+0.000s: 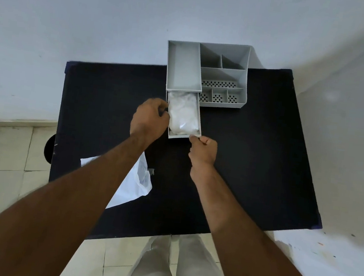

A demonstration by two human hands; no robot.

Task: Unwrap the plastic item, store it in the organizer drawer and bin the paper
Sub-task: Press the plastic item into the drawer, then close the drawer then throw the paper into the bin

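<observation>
Black table (252, 168) on tiled floor (3, 163). On it: grey organizer (206, 72) at far edge, drawer (182, 135) pulled out toward the near side; white paper (134, 189) near-left.

A black table (252, 168) stands on pale floor tiles (4, 151) against a white wall (99, 15).

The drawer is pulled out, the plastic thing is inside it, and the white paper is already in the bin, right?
Not quite. In the head view the white paper lies on the black table, under the left forearm. The drawer is pulled out with the plastic item inside.
</observation>
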